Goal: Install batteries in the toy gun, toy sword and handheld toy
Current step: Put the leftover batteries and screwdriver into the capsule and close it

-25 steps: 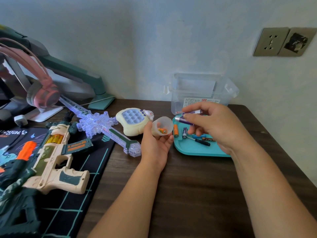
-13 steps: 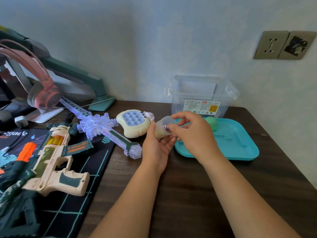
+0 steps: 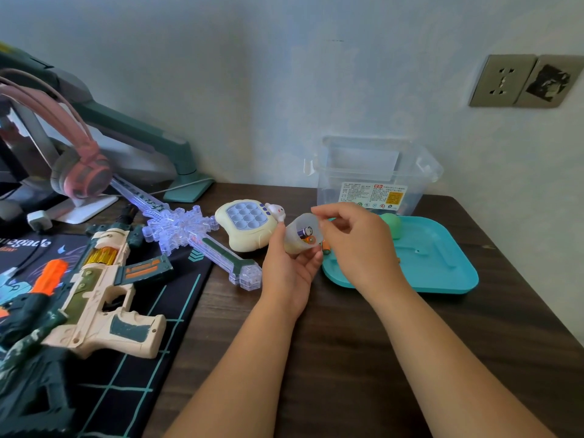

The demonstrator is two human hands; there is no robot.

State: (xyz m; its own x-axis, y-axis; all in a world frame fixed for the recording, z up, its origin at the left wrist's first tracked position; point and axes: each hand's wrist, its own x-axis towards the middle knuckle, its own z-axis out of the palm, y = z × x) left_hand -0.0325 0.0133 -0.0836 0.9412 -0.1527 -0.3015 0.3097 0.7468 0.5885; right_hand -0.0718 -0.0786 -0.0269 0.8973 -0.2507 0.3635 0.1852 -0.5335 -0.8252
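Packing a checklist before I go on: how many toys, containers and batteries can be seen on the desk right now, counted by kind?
Toys: 3 (cream and green toy gun, clear light-up toy sword, cream handheld bubble toy)
Containers: 3 (small translucent cup held in the left hand, teal plastic tray, clear plastic tub)
Batteries visible: 3 (2 in the cup, 1 orange battery on the tray; others may be hidden)
Total: 9

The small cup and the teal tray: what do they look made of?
Small cup: looks like frosted translucent plastic; the batteries inside show dimly through its wall. Teal tray: apparently moulded plastic, smooth with a slight sheen and rounded rim.
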